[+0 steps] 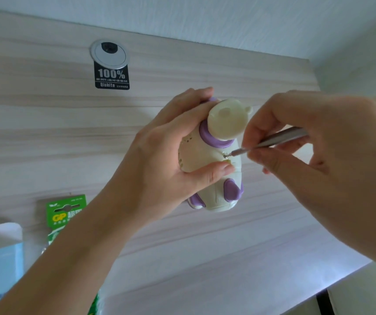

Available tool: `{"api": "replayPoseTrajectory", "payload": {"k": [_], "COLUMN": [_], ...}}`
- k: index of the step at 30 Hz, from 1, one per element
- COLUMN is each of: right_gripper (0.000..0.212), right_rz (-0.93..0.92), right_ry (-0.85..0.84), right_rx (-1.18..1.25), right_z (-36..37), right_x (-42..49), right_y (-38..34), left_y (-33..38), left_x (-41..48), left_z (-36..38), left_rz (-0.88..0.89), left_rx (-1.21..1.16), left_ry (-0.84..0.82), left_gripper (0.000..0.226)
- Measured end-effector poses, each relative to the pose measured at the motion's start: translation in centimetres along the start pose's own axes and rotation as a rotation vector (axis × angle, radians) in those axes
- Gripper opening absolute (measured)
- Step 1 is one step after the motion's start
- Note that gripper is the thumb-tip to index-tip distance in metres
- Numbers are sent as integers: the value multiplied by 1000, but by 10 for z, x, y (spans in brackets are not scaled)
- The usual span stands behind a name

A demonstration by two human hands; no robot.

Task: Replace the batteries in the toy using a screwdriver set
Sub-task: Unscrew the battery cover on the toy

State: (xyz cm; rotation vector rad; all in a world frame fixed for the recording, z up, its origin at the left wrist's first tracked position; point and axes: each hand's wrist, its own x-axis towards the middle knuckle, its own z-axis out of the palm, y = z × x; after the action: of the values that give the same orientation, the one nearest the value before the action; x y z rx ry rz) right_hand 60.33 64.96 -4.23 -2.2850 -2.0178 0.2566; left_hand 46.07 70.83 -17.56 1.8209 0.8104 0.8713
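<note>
toy (207, 155): above table (46, 137), gripped round the body by left hand (159, 164)
right hand (300, 142): pinches screwdriver (271, 140), tip on screw
handling: likely light, hard, smooth plastic; hold the body

matt plastic toy (207, 155), metal screwdriver (273, 140), woodgrain desk (46, 133)

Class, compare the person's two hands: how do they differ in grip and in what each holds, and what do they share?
The left hand wraps round the toy; the right hand pinches a thin screwdriver. The left hand comes in from the lower left, the right hand from the right edge. Both work on the same toy.
</note>
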Motion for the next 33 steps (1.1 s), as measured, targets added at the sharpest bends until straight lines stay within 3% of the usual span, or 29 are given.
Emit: {"api": "replayPoseTrajectory", "payload": {"k": [3,6,8,11,14,16,19,21,24,26,28,31,33], "right_gripper": [13,43,38,7,16,10,38,34,9,14,6,34,32], "right_rz": [-2,35,51,-2,-10,12,101,95,91,86,85,119,124], "right_ry": [32,52,22,-5,-23,-12,2,7,-68,-101,-108,-57,-35], "right_rx": [0,1,1,49,68,63,41,32,108,99,77,40,53], "right_z": [2,4,3,1,-4,-5,-4,-2,-4,-8,-8,-6,-4], "right_x": [0,3,4,1,-4,-6,-5,-5,-3,-2,-1,-1,-2], "right_y": [0,1,3,4,0,-1,1,4,2,-2,-5,-5,-3], "left_y": [0,1,1,1,0,1,2,2,1,1,1,1,0], "left_x": [0,0,0,0,1,2,2,2,2,2,2,1,1], "left_z": [0,0,0,0,0,0,-1,0,1,1,1,0,0], "left_rz": [-2,-17,-19,-17,2,7,5,9,12,13,8,-2,-5], "left_rx": [-11,-23,-19,-12,-10,3,-1,-8,-11,-15,-18,-15,-17], "left_ry": [1,4,7,9,6,8,14,21,20,14,16,23,24], "left_gripper": [69,68,69,70,70,70,70,71,71,71,71,72,72]}}
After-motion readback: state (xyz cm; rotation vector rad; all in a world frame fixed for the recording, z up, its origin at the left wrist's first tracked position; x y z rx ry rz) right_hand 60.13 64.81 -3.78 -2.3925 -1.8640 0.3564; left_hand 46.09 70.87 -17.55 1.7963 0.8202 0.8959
